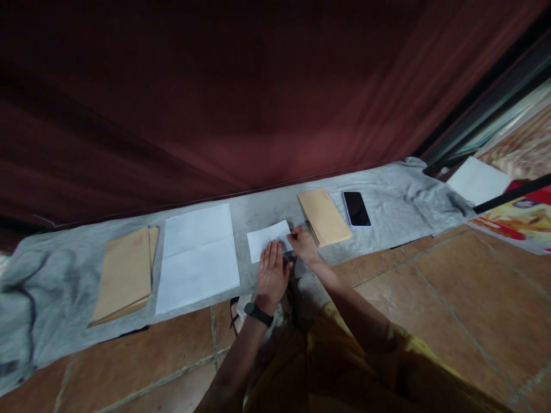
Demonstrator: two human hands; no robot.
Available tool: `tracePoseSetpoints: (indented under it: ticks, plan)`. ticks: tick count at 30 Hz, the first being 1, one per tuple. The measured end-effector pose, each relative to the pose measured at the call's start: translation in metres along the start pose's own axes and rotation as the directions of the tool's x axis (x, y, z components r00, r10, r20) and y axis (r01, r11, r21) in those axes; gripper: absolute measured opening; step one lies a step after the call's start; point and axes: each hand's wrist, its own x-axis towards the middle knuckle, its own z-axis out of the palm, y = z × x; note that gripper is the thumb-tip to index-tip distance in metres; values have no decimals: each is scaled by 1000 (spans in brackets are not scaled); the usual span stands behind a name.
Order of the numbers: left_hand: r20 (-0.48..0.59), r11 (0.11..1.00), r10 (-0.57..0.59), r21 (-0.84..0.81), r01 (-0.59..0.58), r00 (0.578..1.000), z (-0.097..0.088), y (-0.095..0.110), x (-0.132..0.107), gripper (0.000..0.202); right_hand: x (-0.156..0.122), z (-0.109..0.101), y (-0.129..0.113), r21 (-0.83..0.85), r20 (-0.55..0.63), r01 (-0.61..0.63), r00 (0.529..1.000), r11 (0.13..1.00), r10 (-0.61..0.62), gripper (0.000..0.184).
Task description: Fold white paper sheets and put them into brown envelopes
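A small folded sheet of white paper [263,236] lies on the grey cloth in front of me. My left hand [272,272], with a dark watch on its wrist, rests flat on the near part of this paper, fingers stretched out. At the paper's right edge, my right hand [302,242] has its fingers closed in a pinch on the paper. Just beyond the right hand lies a small stack of brown envelopes [325,215]. Left of the folded paper are larger white sheets [198,255] with a crease across the middle.
Another stack of brown envelopes [124,272] lies at the left on the grey cloth [55,287]. A phone [357,209] is at the right. Behind the narrow surface hangs a dark red curtain [258,103]. Tiled floor [413,304] shows below, with a colourful printed bag or box [516,221] at far right.
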Motion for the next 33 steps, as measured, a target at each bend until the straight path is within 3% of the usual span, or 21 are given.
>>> tracePoseSetpoints:
  ticks: [4,7,11,13,25,33]
  plan:
    - [64,999,-19,27,17,998,9,4,2,61,-15,-2,-2,-374,-47,139,985,917,-169,18]
    - [79,999,-19,39,16,997,10,4,0,62,-27,0,-2,-453,-47,291,936,843,-348,24]
    - [108,999,17,46,-22,994,11,2,-2,61,-40,9,2,-359,143,603,790,712,-597,35]
    - [114,997,47,52,-53,992,10,1,-3,60,-44,12,5,-317,233,689,723,652,-651,40]
    - [131,983,147,95,-159,981,1,-20,-18,67,-49,4,38,-351,366,782,621,515,-693,55]
    - [116,982,137,115,-150,984,-3,-24,-25,69,-51,3,46,-385,374,790,606,477,-702,56]
